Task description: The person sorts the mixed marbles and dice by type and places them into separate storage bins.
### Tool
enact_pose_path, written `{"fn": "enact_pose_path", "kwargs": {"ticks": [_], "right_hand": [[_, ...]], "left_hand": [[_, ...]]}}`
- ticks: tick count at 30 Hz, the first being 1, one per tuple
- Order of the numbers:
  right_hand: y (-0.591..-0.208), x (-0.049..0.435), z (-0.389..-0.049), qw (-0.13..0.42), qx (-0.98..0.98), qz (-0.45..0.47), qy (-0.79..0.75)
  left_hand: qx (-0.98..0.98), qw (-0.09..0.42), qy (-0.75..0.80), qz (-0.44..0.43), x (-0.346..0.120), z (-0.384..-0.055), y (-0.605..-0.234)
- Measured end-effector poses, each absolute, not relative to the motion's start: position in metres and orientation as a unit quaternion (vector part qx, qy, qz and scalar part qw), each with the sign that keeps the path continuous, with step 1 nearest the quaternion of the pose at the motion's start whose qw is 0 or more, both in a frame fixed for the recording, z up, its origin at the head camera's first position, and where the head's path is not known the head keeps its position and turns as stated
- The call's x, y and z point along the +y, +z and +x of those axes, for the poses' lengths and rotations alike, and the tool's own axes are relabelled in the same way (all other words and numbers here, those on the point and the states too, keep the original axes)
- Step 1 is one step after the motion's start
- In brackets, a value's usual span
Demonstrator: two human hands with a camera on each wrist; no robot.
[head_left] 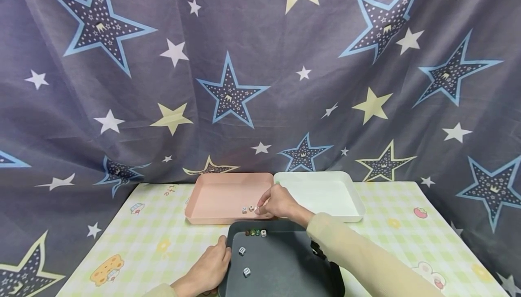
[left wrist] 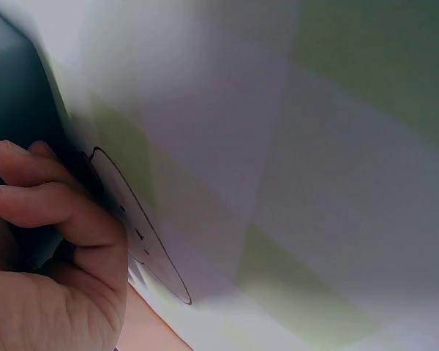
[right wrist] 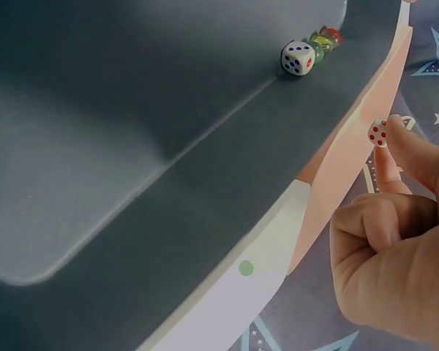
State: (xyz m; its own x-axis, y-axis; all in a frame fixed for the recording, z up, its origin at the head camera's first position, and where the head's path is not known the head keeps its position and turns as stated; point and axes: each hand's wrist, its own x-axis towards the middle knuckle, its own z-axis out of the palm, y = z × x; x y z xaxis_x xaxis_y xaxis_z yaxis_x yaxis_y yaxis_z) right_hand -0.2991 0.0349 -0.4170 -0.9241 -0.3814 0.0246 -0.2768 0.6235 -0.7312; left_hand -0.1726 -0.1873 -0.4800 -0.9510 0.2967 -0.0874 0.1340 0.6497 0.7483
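My right hand pinches a white die with red dots between thumb and finger, over the near right corner of the pink tray. Beside those fingertips, two more dice lie in the pink tray. My left hand grips the left edge of the dark tray; its curled fingers show against the tray wall in the left wrist view. Inside the dark tray, a row of small red-brown and green glassy beads ends at a die. Two other dice lie along its left side.
A white tray stands right of the pink one, with a small green round spot near its left edge. A checked tablecloth lies beneath the trays. Behind the table hangs a star-patterned curtain.
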Motion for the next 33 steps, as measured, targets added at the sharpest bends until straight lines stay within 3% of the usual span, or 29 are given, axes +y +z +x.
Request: {"fn": "enact_pose_path", "kwargs": {"ticks": [33], "right_hand": [[-0.424,0.034,-0.324,0.06,0.913,-0.145,-0.376]], "left_hand": [[0.91,0.084,0.389,0.114,-0.186,-0.171,-0.479]]}}
